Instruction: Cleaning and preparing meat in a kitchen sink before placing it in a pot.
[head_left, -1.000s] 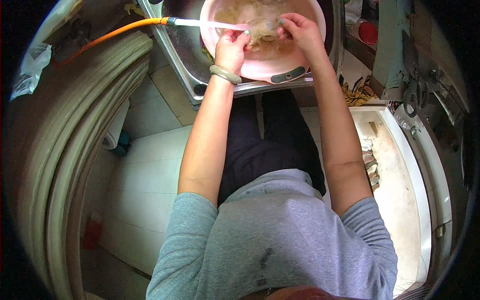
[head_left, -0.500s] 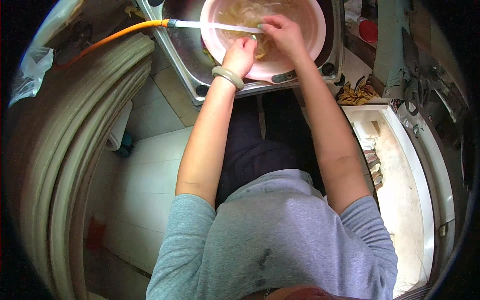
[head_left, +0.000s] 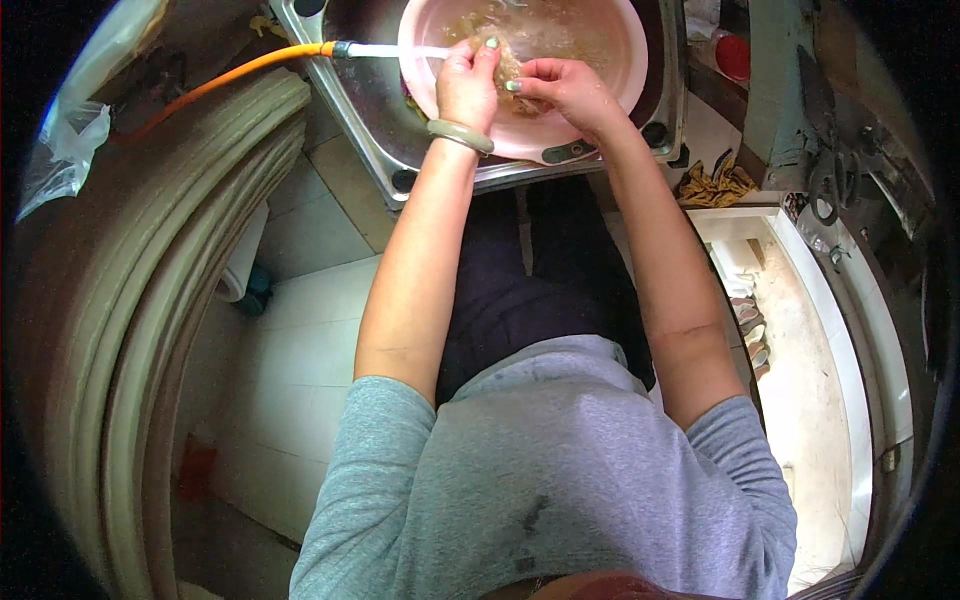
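A pink basin (head_left: 520, 148) sits in a metal sink (head_left: 352, 118), holding water with pale yellowish, soft-looking pieces in it. Over the basin, my left hand (head_left: 467, 92) pinches a thin, translucent yellowish-brown piece (head_left: 508, 68) between thumb and fingers. My right hand (head_left: 574, 94) is just to its right, thumb and fingertips closed at the lower end of the same piece. Water (head_left: 395, 51) runs from an orange hose (head_left: 245, 64) on the left toward my left hand, which hides where it lands. What kind of food or plant the piece is cannot be made out.
Thick, curved pale slabs (head_left: 130, 300) stand along the left. At right are a yellow-and-black cloth (head_left: 716, 184), a red-lidded container (head_left: 733, 60) and scissors (head_left: 824, 195). A clear plastic bag (head_left: 70, 160) hangs at far left.
My left hand has risen slightly and moved left, into the stream's path. My right hand has come down and turned toward it. The piece between them now shows above the water.
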